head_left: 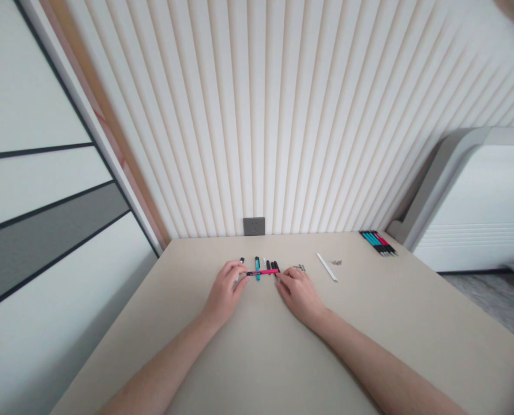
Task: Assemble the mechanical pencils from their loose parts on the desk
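A pink pen barrel with a black end lies crosswise between my hands, above the table. My left hand pinches its black end between thumb and fingers. At its other end, the curled fingers of my right hand meet beside the short black pen grips; what they hold, if anything, is hidden. A teal pen barrel lies partly beneath the pink one. Just behind my left fingers a white piece with a black tip shows in part. Small dark metal-looking parts lie behind my right hand.
A white stick and a little pile of small grey parts lie to the right. Several teal and pink pens rest in a row at the table's back right corner. A ribbed wall with a dark socket stands behind.
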Action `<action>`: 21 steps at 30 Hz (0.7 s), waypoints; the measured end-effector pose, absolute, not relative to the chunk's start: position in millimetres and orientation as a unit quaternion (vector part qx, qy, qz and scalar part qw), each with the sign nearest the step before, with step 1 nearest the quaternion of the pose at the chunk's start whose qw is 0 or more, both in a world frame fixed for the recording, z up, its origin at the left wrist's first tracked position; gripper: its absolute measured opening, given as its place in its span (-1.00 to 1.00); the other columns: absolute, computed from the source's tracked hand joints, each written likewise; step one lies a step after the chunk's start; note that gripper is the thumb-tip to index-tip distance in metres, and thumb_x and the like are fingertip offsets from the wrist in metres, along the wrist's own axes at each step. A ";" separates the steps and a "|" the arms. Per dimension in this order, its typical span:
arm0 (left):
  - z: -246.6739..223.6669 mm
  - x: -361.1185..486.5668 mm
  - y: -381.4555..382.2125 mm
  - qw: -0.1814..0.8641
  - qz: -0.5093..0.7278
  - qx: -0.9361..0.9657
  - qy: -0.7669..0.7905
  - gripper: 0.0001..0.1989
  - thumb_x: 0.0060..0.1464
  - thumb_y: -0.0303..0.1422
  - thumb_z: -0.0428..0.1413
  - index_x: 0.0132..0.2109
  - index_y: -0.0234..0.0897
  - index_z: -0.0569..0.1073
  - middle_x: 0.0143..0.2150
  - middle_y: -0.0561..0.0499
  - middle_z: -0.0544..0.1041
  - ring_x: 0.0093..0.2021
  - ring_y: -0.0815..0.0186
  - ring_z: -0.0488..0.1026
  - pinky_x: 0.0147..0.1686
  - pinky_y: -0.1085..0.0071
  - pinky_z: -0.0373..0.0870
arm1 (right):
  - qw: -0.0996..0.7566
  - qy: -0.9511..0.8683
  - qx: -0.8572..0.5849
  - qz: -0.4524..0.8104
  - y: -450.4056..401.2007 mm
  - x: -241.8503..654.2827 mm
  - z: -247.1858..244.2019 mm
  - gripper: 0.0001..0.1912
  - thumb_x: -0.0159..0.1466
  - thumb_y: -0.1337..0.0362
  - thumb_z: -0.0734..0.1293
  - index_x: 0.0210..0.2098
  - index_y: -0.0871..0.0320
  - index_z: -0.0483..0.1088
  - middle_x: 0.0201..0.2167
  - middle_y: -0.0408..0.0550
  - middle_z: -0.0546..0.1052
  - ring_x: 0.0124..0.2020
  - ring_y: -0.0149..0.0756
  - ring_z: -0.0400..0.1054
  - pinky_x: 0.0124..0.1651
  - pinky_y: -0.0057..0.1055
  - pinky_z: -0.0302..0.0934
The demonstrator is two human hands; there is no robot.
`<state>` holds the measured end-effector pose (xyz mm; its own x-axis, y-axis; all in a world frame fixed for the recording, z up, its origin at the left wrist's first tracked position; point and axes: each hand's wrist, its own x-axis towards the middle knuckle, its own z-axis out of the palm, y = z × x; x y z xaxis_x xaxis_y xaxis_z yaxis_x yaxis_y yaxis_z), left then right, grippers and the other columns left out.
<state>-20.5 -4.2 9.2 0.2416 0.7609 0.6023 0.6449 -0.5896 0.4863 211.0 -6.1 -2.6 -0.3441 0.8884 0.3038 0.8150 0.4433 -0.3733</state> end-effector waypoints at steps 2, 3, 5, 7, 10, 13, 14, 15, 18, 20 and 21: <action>8.3 -21.3 -3.4 0.064 0.425 0.785 0.446 -0.92 0.21 -0.41 0.03 -0.17 -0.22 0.42 -0.14 -0.05 0.43 -0.06 0.22 0.41 -0.01 0.22 0.38 | 0.234 -0.816 -0.524 0.072 -6.1 210.6 -2.9 -0.75 0.33 0.28 0.21 -0.08 0.08 0.48 -0.23 0.01 0.48 -0.15 -0.21 0.32 -0.06 -0.32 0.14; 7.8 -21.7 -3.1 0.063 0.425 0.786 0.445 -0.92 0.21 -0.40 0.03 -0.17 -0.22 0.42 -0.14 -0.05 0.42 -0.06 0.22 0.42 -0.01 0.22 0.38 | 0.234 -0.815 -0.525 0.071 -6.1 210.6 -3.2 -0.75 0.33 0.27 0.21 -0.09 0.07 0.48 -0.22 0.01 0.48 -0.15 -0.21 0.32 -0.06 -0.31 0.14; 6.7 -22.4 -2.5 0.067 0.423 0.787 0.445 -0.92 0.22 -0.40 0.03 -0.17 -0.22 0.41 -0.13 -0.06 0.42 -0.05 0.21 0.41 0.01 0.20 0.37 | 0.236 -0.813 -0.528 0.070 -5.8 211.1 -4.1 -0.76 0.33 0.26 0.22 -0.11 0.06 0.49 -0.22 0.01 0.48 -0.16 -0.20 0.32 -0.07 -0.31 0.14; 5.6 -22.9 -2.1 0.071 0.420 0.787 0.446 -0.92 0.22 -0.40 0.03 -0.16 -0.22 0.40 -0.12 -0.06 0.41 -0.04 0.20 0.40 0.02 0.19 0.36 | 0.237 -0.810 -0.531 0.072 -4.8 212.3 -5.3 -0.77 0.33 0.25 0.23 -0.14 0.06 0.50 -0.22 0.00 0.49 -0.17 -0.20 0.33 -0.06 -0.31 0.14; 5.1 -23.2 -2.0 0.075 0.417 0.787 0.448 -0.93 0.22 -0.40 0.03 -0.16 -0.21 0.40 -0.12 -0.05 0.40 -0.04 0.21 0.39 0.02 0.21 0.35 | 0.236 -0.807 -0.536 0.077 -2.3 216.4 -6.9 -0.76 0.34 0.27 0.21 -0.18 0.04 0.52 -0.25 -0.01 0.50 -0.16 -0.21 0.34 -0.05 -0.32 0.13; 6.2 -22.9 -2.6 0.079 0.413 0.788 0.449 -0.93 0.22 -0.41 0.03 -0.16 -0.21 0.39 -0.12 -0.04 0.39 -0.04 0.23 0.39 0.02 0.23 0.35 | 0.224 -0.807 -0.540 0.079 0.1 224.6 -6.9 -0.74 0.35 0.31 0.19 -0.20 0.04 0.53 -0.25 -0.02 0.51 -0.16 -0.21 0.34 -0.06 -0.33 0.13; 6.7 -22.7 -2.8 0.081 0.413 0.789 0.449 -0.93 0.22 -0.41 0.03 -0.16 -0.21 0.39 -0.12 -0.04 0.39 -0.04 0.23 0.39 0.01 0.24 0.35 | 0.220 -0.808 -0.541 0.078 0.6 227.9 -6.3 -0.74 0.35 0.33 0.19 -0.19 0.04 0.53 -0.25 -0.02 0.51 -0.15 -0.21 0.34 -0.06 -0.33 0.13; 7.1 -22.6 -3.0 0.081 0.412 0.789 0.449 -0.93 0.22 -0.41 0.02 -0.16 -0.21 0.39 -0.12 -0.04 0.39 -0.04 0.23 0.39 0.01 0.24 0.35 | 0.217 -0.808 -0.542 0.077 1.1 231.1 -5.4 -0.74 0.35 0.34 0.19 -0.19 0.04 0.53 -0.24 -0.02 0.51 -0.14 -0.21 0.35 -0.06 -0.33 0.13; 7.3 -22.8 -3.3 0.081 0.413 0.791 0.445 -0.93 0.22 -0.42 0.02 -0.17 -0.21 0.39 -0.13 -0.04 0.39 -0.05 0.24 0.39 0.00 0.25 0.35 | 0.208 -0.805 -0.551 0.067 1.9 238.4 -1.9 -0.76 0.34 0.35 0.22 -0.21 0.05 0.53 -0.21 -0.01 0.51 -0.12 -0.20 0.34 -0.06 -0.33 0.12; 6.8 -23.2 -3.0 0.078 0.414 0.792 0.441 -0.93 0.22 -0.42 0.02 -0.17 -0.21 0.39 -0.13 -0.04 0.40 -0.06 0.23 0.40 -0.01 0.25 0.36 | 0.200 -0.803 -0.559 0.061 2.3 240.4 0.2 -0.78 0.33 0.35 0.23 -0.23 0.05 0.53 -0.20 -0.01 0.51 -0.11 -0.19 0.34 -0.07 -0.32 0.12; 6.4 -23.5 -2.8 0.078 0.415 0.793 0.439 -0.93 0.22 -0.42 0.02 -0.17 -0.21 0.39 -0.13 -0.04 0.40 -0.06 0.23 0.40 -0.01 0.25 0.36 | 0.196 -0.802 -0.560 0.060 2.5 240.6 0.7 -0.78 0.33 0.34 0.23 -0.25 0.06 0.53 -0.20 0.00 0.52 -0.11 -0.18 0.35 -0.08 -0.31 0.11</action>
